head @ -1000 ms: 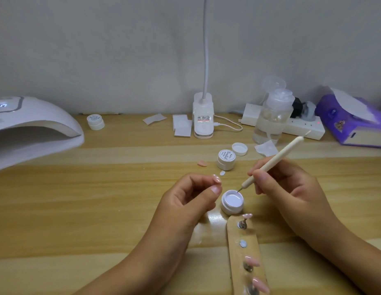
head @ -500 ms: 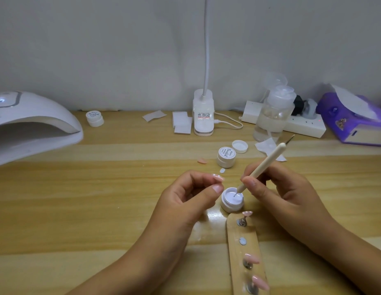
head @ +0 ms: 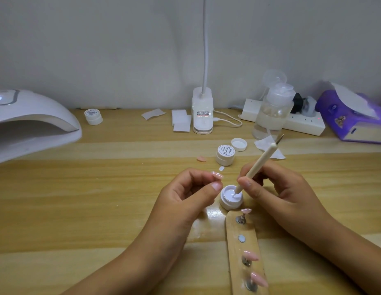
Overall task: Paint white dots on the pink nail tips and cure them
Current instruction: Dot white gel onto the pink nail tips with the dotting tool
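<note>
My right hand [head: 285,194] grips a cream dotting tool [head: 256,165] like a pen, its tip dipped in the white gel of a small open pot [head: 231,195]. Just left of the pot, my left hand [head: 185,194] pinches a pink nail tip [head: 217,174] between thumb and index finger. A wooden holder strip [head: 234,228] lies in front of the pot. It carries pink nail tips on stands, one near the pot [head: 246,210] and two lower down [head: 251,255] [head: 258,278]. The white curing lamp [head: 32,124] stands at the far left.
A closed gel pot [head: 225,154], a loose lid [head: 239,144] and a stray pink tip [head: 201,159] lie behind my hands. Along the wall stand a desk lamp base [head: 203,111], a clear pump bottle [head: 272,111], a power strip [head: 302,122] and a purple tissue box [head: 353,120].
My right hand has moved left and tilted the dotting tool down, so its tip went from the pot's rim into the white gel. My left hand kept its place.
</note>
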A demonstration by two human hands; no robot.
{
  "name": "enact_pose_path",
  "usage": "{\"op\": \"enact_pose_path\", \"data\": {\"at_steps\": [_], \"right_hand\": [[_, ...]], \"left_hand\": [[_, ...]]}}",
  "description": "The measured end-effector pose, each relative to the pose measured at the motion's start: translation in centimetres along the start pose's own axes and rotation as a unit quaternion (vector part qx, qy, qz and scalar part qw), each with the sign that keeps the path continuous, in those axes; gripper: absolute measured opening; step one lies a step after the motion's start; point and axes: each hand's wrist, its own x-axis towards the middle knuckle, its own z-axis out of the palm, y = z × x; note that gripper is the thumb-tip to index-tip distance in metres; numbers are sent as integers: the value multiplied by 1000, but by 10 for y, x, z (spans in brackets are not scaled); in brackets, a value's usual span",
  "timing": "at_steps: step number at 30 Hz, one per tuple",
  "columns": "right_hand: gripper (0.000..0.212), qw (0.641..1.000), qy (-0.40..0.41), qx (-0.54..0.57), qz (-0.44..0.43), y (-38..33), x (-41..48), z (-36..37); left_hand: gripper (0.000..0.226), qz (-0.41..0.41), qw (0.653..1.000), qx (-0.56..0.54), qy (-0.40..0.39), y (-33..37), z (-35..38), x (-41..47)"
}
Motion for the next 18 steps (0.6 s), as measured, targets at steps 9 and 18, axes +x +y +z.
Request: {"op": "enact_pose_path", "data": {"at_steps": [9, 18], "right_hand": [[12, 1000, 11, 17, 12, -1, 0, 0], [17, 935, 121, 315, 112, -2, 2, -6]], "left_hand": [[18, 2, 1000, -1, -2, 1, 1, 0], [16, 7, 1000, 0, -6, 1, 1, -1]]}}
